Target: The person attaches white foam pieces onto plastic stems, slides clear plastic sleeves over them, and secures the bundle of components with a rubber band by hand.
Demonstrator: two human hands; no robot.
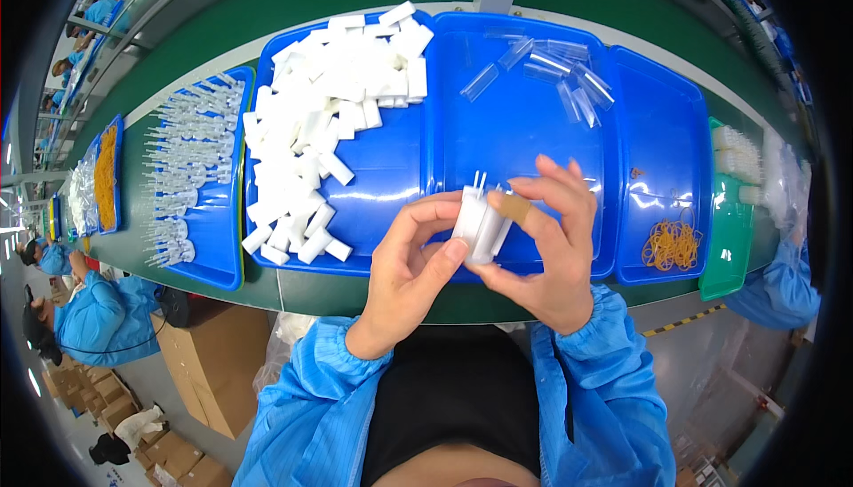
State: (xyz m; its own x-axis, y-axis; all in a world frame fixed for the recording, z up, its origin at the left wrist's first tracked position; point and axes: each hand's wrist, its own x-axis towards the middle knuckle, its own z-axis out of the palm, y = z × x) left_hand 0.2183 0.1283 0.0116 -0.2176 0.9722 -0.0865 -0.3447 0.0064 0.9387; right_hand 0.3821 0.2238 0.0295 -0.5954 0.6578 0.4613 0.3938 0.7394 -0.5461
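Note:
In front of me, above the near edge of the blue trays, both hands hold a white plastic piece (pixel 477 220), blocky in shape. Two thin prongs stick up from its top. My left hand (pixel 413 260) grips its left side, with the thumb across the lower front. On the other side, my right hand (pixel 555 243) has its thumb at the lower end and a finger near the top; a tan bandage wraps that finger. Whether it pinches a second, separate part there is hard to make out. Behind the hands lies a blue tray (pixel 524 145) with several clear tubes (pixel 551 59).
Left of centre, white rectangular sleeves (pixel 342 78) heap in a blue tray. Farther left, another tray carries translucent stemmed parts (pixel 191 158). Yellow rubber bands (pixel 673 243) lie in the right tray, beside a green tray (pixel 733 220). Co-workers in blue sit at both sides; a cardboard box (pixel 213 358) stands lower left.

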